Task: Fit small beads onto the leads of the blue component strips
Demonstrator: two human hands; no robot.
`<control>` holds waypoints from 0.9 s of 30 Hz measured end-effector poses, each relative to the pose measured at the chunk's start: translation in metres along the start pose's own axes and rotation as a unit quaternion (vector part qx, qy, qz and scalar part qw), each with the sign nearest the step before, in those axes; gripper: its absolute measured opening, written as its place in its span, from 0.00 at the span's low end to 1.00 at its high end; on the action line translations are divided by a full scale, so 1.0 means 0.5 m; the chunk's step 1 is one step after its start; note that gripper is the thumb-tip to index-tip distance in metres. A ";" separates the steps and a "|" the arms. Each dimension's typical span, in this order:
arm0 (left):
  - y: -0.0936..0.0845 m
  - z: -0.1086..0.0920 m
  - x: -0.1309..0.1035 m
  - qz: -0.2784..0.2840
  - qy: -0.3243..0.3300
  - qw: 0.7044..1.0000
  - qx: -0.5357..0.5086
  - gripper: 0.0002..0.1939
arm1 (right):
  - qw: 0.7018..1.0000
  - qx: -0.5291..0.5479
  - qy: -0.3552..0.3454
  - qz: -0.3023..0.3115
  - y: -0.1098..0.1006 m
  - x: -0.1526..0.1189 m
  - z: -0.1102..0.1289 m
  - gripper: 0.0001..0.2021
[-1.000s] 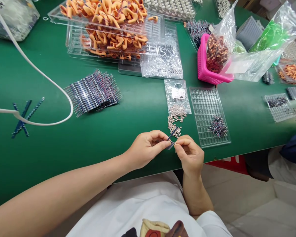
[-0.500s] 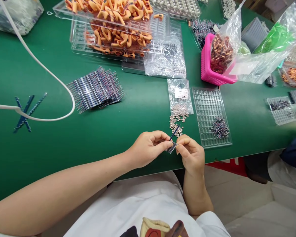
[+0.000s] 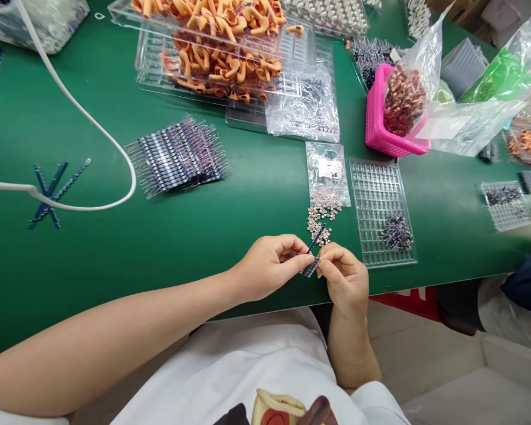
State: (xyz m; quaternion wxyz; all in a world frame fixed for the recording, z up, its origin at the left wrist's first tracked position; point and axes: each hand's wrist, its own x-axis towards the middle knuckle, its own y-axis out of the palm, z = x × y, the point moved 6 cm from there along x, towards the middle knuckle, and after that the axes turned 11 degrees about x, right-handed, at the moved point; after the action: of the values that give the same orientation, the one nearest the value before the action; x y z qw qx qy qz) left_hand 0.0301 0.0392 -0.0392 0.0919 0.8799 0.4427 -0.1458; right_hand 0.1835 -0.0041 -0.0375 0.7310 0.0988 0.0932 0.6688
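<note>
My left hand (image 3: pixel 269 265) is closed on a small dark strip of circuit boards (image 3: pixel 310 268), gripping it between thumb and fingers. A thin blue strip (image 3: pixel 317 238) sticks up from beside the same fingers. My right hand (image 3: pixel 346 276) pinches at the right end of the circuit-board strip, fingertips pressed together; what lies between them is too small to make out. Just beyond my hands, small round silvery parts (image 3: pixel 319 219) are scattered at the mouth of a labelled clear bag (image 3: pixel 327 171).
To the right lies a clear tray (image 3: pixel 374 189) with a pile of wired parts (image 3: pixel 397 231). A wired-board stack (image 3: pixel 177 154), blue strips (image 3: pixel 48 198) and a white cable (image 3: pixel 88 127) are left. Behind are orange earbud shells (image 3: pixel 230 65) and a pink basket (image 3: pixel 376 121). A person's sleeve (image 3: pixel 528 283) shows at right.
The view has shifted slightly, so the table things appear a little further right. Both hands keep nearly the same pose on the circuit-board strip.
</note>
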 end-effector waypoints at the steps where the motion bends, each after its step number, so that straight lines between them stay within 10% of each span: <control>1: 0.000 0.000 0.000 0.000 0.000 1.000 0.000 0.10 | 1.000 0.004 0.005 0.000 0.000 -0.001 -0.001 0.02; 27: -0.001 -0.005 0.000 -0.011 0.000 1.000 -0.023 0.10 | 1.000 -0.016 0.018 -0.013 0.001 -0.002 -0.001 0.04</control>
State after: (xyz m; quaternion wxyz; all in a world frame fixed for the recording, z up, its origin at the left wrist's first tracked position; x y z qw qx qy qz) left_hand 0.0301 0.0401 -0.0370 0.1107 0.8726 0.4559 -0.1364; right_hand 0.1828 -0.0050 -0.0377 0.7392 0.0735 0.0971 0.6623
